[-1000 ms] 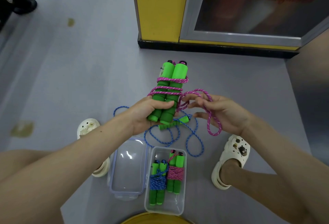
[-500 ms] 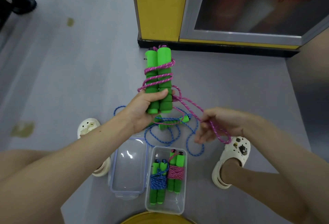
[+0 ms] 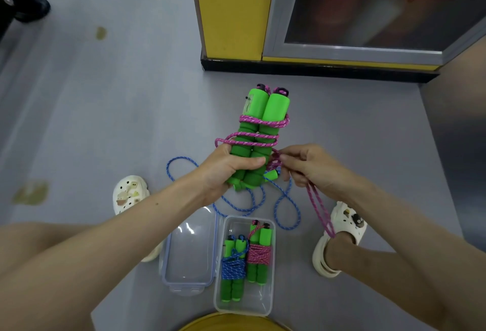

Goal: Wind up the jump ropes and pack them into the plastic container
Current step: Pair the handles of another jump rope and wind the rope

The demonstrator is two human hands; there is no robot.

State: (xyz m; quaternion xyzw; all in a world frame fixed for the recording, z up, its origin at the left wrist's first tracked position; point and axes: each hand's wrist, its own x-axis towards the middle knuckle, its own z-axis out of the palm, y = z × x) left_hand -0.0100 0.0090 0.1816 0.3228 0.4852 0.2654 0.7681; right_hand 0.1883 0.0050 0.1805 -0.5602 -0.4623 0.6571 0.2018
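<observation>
Winding is the step in hand: the left hand clenches the paired green handles at frame centre, a few turns of pink rope around them, while the right hand pinches the slack just beside them, a loop trailing lower right. Next, by judgement, come more tight turns, then a tuck. Below, on grey floor, the plastic container holds two wound ropes beside its lid; a blue rope lies loose, a yellow cabinet at upper centre.

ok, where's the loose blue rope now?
Head view, centre: the loose blue braided jump rope lies on the grey floor, between the hands above and the clear plastic container below.
</observation>
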